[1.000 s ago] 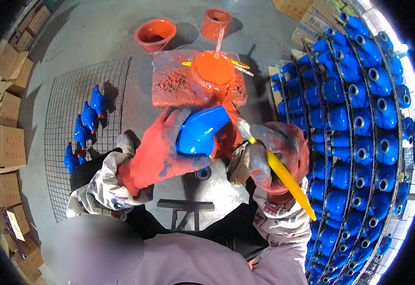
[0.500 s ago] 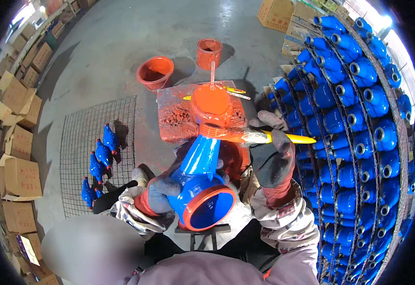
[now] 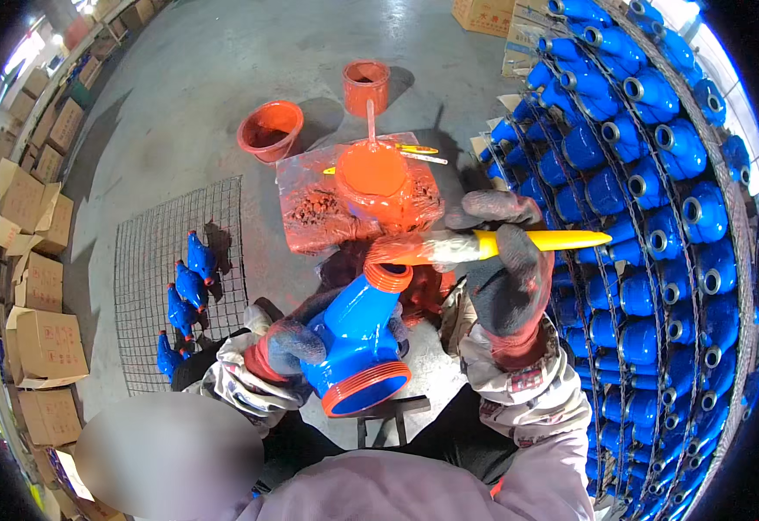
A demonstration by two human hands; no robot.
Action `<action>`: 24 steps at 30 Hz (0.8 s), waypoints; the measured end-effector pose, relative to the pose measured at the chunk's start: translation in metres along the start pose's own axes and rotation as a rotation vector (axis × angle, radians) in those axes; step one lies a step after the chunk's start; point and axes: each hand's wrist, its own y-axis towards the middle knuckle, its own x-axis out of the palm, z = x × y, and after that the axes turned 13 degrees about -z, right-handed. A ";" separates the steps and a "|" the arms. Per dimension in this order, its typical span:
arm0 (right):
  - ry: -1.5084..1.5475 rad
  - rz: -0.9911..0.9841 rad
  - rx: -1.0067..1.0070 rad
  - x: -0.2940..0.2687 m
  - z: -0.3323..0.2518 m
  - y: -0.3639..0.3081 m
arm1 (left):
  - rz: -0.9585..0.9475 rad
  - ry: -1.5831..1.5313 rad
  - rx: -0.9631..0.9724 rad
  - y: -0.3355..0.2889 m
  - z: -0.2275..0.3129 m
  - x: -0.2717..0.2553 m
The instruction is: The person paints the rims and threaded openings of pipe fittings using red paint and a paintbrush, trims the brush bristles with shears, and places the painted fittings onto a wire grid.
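Note:
A blue, flared metal pipe fitting (image 3: 358, 326) with red-painted threaded ends is gripped in my left hand (image 3: 297, 347), which wears a dark, paint-stained glove. Its wide end tilts toward me; its narrow end points away. My right hand (image 3: 514, 269), gloved too, is closed round a yellow-handled paintbrush (image 3: 570, 240). The brush's red bristles lie against the narrow threaded end. Just beyond stands a tub of red paint (image 3: 373, 174) with a stick upright at its far rim, on a paint-spattered board (image 3: 301, 217). Most of my left fingers are hidden behind the fitting.
More brushes (image 3: 418, 148) lie on the board behind the tub. Two red paint-coated buckets (image 3: 271, 132) stand farther off. On the left, several blue fittings (image 3: 190, 286) sit on a wire mesh (image 3: 149, 260). A tall rack of blue fittings (image 3: 648, 260) fills the right; cardboard boxes (image 3: 45, 347) line the far left.
The fitting has turned and tilted in my left hand, so its narrow threaded opening now shows. My right hand and the brush have shifted slightly right.

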 end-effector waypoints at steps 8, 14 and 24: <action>-0.105 -0.144 -0.047 -0.027 -0.004 -0.005 | 0.249 0.232 0.023 0.007 0.007 0.009; -0.166 0.244 0.274 -0.054 0.003 0.009 | 0.368 0.263 0.340 0.002 0.027 -0.010; 1.160 0.097 0.384 -0.052 0.012 0.013 | 0.492 0.503 0.790 -0.012 0.056 0.010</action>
